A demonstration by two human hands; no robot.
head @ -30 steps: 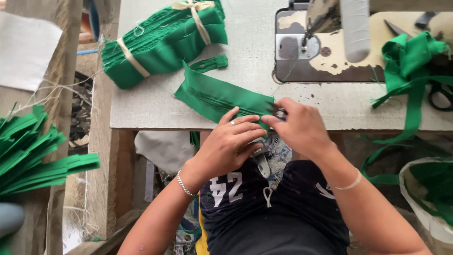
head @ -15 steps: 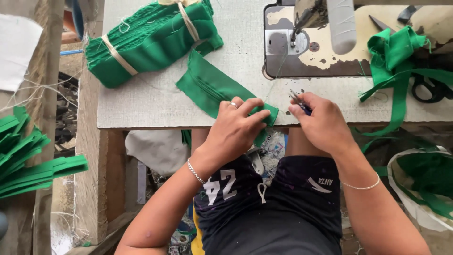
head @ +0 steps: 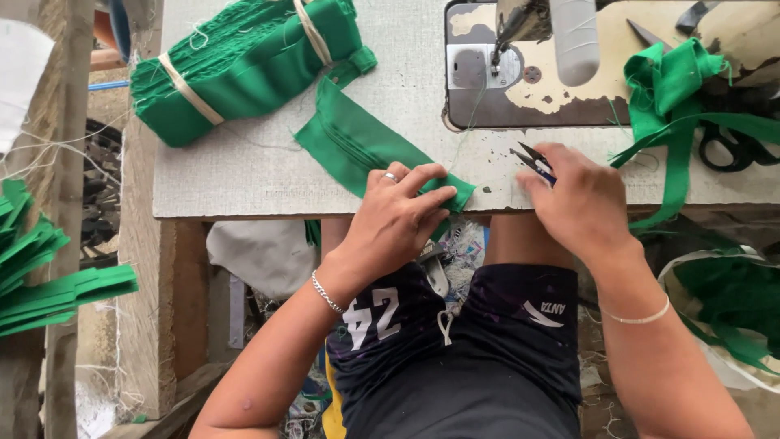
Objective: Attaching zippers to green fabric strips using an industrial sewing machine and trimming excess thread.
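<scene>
The left hand [head: 398,215] presses flat, fingers spread, on a green fabric strip [head: 366,150] at the table edge [head: 244,187]. At 3 o'clock from it, the right hand [head: 581,203] pinches small thread snips [head: 532,161] beside the sewing machine [head: 520,65].

hands [head: 487,215], green fabric [head: 366,146], thread snips [head: 532,161]

Your right hand [head: 578,203] hides the snips' [head: 532,161] handles; the sewing machine [head: 561,49] is cut off at the frame's top edge.
</scene>
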